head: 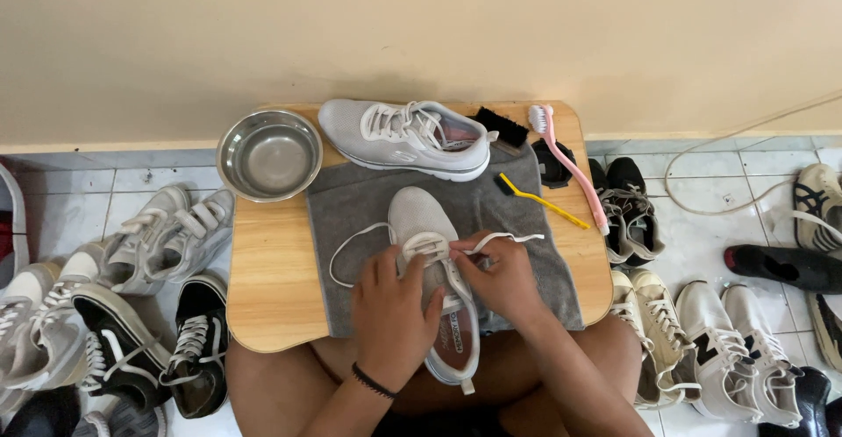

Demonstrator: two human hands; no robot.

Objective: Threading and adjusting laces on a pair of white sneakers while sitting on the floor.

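Head view looks straight down on a pale grey sneaker (434,270) lying toe-away on a grey towel (351,226), its heel overhanging the near edge of a small wooden table (263,279) above the person's lap. Both hands meet over the shoe's lacing, roughly at its middle. The left hand (395,314) lies on the shoe's left flank, fingers curled loosely around the upper and steadying it, a dark band at the wrist. The right hand (502,279) sits just right of the tongue, its fingertips pinched closed on the white lace (500,239), which runs out to the right across the towel; the lace's other end loops away to the left. Beyond the shoe, at the far edge of the towel, the matching second sneaker (408,139) lies on its side, sole toward the person. A steel bowl (269,154) stands on the table's far left corner. To the right lie a black brush (502,126), a pink long-handled brush (570,169) and a yellow-handled small brush (539,200), all well apart from the hands. Around the table, on the white tiled floor (702,244), many other shoes lie on both sides.
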